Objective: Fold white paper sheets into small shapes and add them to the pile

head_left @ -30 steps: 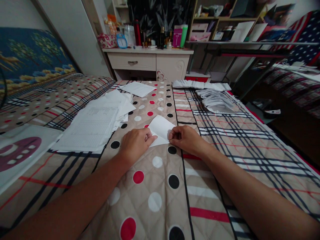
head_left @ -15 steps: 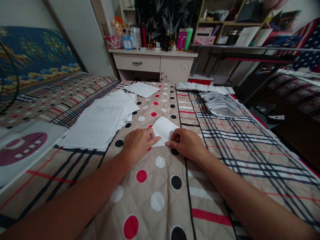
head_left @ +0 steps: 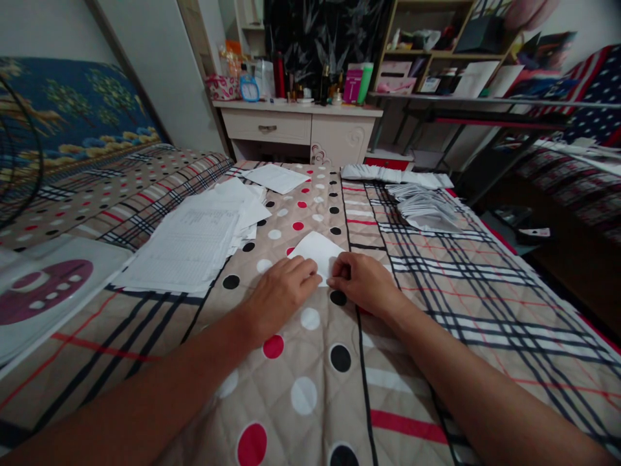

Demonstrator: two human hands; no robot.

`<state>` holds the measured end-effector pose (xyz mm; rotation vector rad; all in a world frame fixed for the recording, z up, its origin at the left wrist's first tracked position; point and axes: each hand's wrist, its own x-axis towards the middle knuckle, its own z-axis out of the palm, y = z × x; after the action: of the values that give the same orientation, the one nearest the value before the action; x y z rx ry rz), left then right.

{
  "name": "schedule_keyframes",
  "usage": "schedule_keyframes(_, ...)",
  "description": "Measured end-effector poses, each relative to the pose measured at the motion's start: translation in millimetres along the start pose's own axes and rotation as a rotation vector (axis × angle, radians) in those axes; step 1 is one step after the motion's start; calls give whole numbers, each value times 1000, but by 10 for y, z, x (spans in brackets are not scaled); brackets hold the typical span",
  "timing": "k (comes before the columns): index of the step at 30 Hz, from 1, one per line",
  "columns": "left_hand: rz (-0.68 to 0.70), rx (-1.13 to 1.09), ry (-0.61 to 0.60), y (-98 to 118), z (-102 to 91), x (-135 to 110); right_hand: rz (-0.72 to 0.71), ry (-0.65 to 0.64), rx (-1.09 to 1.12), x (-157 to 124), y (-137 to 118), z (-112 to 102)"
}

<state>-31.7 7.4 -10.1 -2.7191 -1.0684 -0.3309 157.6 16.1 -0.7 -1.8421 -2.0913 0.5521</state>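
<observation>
A small white folded sheet of paper [head_left: 317, 250] lies on the quilted bedspread [head_left: 310, 362] in front of me. My left hand [head_left: 284, 290] rests flat on its near left part, fingers stretched over the paper. My right hand [head_left: 361, 279] is curled at the sheet's near right edge, its fingertips pinching the paper. Both forearms reach in from the bottom of the view.
A spread of printed white sheets [head_left: 194, 236] lies to the left, one loose sheet [head_left: 275, 177] further back. A stack of folded papers [head_left: 424, 204] sits at the back right. A white nightstand [head_left: 295, 126] with bottles stands behind the bed; shelves [head_left: 436, 58] are at right.
My left hand slid forward onto the paper and flattened it. The right hand shifted slightly left along the near edge. The sheet lies lower now.
</observation>
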Motion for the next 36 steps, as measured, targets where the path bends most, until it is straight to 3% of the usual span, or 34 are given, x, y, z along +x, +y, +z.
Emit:
schedule_keyframes(4,-14,56,-167,297,-32,-42,-8,1,21,4,20,2)
schedule_keyframes(7,-164,167,-225,462,-53,-87,-20,-6,37,10,29,-1)
schedule_keyframes(10,-261,244,-288,488,-64,-100,-26,-16,41,16,32,-5)
schedule_keyframes(21,-377,114,-281,300,-211,-20,-6,36,88,-12,47,10)
schedule_keyframes(24,-273,61,-169,63,-110,-38,-9,138,264,11,141,77)
schedule_keyframes(26,-144,-24,-14,-138,-24,-39,-6,267,437,56,227,118)
schedule_keyframes(28,-104,-47,43,-322,34,-25,1,377,561,109,305,140)
schedule_keyframes(31,-76,-12,136,-482,47,12,-11,368,583,161,364,140)
schedule_keyframes(33,-72,38,99,-477,25,31,-22,315,521,163,365,130)
schedule_keyframes(36,-90,125,-5,-298,-16,27,-24,287,447,139,343,113)
